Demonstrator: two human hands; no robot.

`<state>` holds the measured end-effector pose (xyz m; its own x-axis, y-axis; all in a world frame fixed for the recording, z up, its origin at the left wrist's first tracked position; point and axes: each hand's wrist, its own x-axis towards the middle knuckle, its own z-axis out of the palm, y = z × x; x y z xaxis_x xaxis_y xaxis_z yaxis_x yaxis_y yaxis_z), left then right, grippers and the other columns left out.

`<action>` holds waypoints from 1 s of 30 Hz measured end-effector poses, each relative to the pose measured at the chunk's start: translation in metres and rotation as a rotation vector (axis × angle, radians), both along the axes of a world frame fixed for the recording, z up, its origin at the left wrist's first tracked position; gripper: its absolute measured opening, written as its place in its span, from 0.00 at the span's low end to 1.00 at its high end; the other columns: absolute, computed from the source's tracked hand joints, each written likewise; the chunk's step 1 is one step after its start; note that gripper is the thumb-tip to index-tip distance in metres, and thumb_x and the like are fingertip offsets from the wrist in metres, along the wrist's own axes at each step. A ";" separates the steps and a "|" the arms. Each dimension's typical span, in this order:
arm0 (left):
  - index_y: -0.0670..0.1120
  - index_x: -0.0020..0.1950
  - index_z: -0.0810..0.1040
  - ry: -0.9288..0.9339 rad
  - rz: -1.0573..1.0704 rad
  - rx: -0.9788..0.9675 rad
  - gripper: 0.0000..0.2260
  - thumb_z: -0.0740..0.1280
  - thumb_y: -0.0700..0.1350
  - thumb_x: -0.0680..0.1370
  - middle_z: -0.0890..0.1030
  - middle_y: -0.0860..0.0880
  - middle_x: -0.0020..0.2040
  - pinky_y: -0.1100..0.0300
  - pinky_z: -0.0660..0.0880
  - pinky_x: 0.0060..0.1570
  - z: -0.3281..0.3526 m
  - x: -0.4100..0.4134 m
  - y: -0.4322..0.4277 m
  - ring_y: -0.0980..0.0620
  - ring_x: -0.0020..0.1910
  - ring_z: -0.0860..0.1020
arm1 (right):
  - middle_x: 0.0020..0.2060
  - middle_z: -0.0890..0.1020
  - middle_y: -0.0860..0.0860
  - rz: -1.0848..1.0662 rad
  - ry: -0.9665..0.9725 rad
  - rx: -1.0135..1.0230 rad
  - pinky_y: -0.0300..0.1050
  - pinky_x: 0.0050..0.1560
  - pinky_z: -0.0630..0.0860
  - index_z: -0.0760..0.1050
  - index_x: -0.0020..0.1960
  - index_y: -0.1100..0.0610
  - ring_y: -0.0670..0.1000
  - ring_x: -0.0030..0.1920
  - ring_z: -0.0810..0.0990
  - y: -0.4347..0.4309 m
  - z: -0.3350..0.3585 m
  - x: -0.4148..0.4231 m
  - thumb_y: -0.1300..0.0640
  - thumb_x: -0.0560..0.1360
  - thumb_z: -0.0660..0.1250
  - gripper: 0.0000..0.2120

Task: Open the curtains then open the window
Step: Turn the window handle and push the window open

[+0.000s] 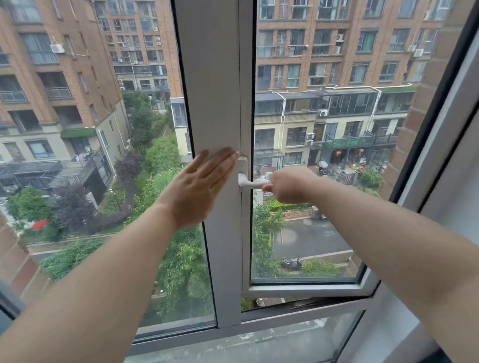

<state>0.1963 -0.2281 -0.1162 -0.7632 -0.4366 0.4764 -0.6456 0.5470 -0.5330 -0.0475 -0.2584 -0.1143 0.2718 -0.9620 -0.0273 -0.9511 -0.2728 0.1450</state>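
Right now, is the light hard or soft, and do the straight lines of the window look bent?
Head view: soft, even daylight, no hard shadows, no strong glare on the glass. In the same view, the wide lens tilts the outer frame and the buildings. The right hand on the handle looks slightly soft; the left hand is sharper.

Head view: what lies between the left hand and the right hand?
In the head view, the white window handle: the left hand presses flat on the centre post, and the right hand grips the handle's end.
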 end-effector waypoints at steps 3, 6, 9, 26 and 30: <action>0.39 0.75 0.50 0.004 0.051 0.014 0.31 0.56 0.35 0.74 0.50 0.43 0.76 0.51 0.41 0.73 -0.006 0.006 0.005 0.47 0.76 0.45 | 0.35 0.77 0.51 -0.050 -0.051 0.013 0.41 0.28 0.69 0.74 0.50 0.58 0.49 0.31 0.72 -0.009 0.001 0.005 0.44 0.79 0.50 0.21; 0.39 0.75 0.49 0.008 0.123 0.009 0.32 0.55 0.34 0.72 0.50 0.43 0.76 0.50 0.43 0.75 -0.006 0.004 0.013 0.46 0.76 0.46 | 0.37 0.78 0.52 -0.077 -0.013 -0.002 0.45 0.35 0.73 0.74 0.48 0.58 0.51 0.34 0.74 -0.011 0.004 0.011 0.43 0.80 0.49 0.22; 0.37 0.74 0.54 0.028 0.134 0.021 0.30 0.55 0.33 0.71 0.56 0.41 0.76 0.46 0.49 0.73 -0.007 -0.007 0.018 0.45 0.76 0.50 | 0.35 0.75 0.50 -0.087 -0.049 -0.034 0.46 0.37 0.76 0.70 0.46 0.56 0.51 0.34 0.74 -0.008 0.005 0.015 0.40 0.80 0.46 0.23; 0.36 0.52 0.74 2.133 0.216 1.668 0.16 0.55 0.48 0.81 0.77 0.39 0.50 0.50 0.75 0.58 0.000 -0.159 0.005 0.42 0.54 0.77 | 0.68 0.24 0.56 -0.131 0.357 -0.410 0.57 0.65 0.24 0.25 0.71 0.50 0.56 0.69 0.25 0.002 0.045 -0.095 0.74 0.72 0.52 0.44; 0.38 0.52 0.68 2.441 0.102 1.601 0.08 0.56 0.43 0.81 0.78 0.36 0.56 0.51 0.78 0.51 0.007 -0.177 -0.010 0.43 0.45 0.79 | 0.62 0.16 0.59 -0.211 0.409 -0.384 0.64 0.65 0.28 0.14 0.64 0.53 0.60 0.65 0.20 -0.008 0.052 -0.097 0.69 0.73 0.57 0.49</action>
<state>0.0195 -0.2386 -0.1096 0.0048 -0.9026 -0.4305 0.6201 -0.3350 0.7094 -0.1442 -0.2667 -0.0618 0.1144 -0.9557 0.2711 -0.8252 0.0605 0.5616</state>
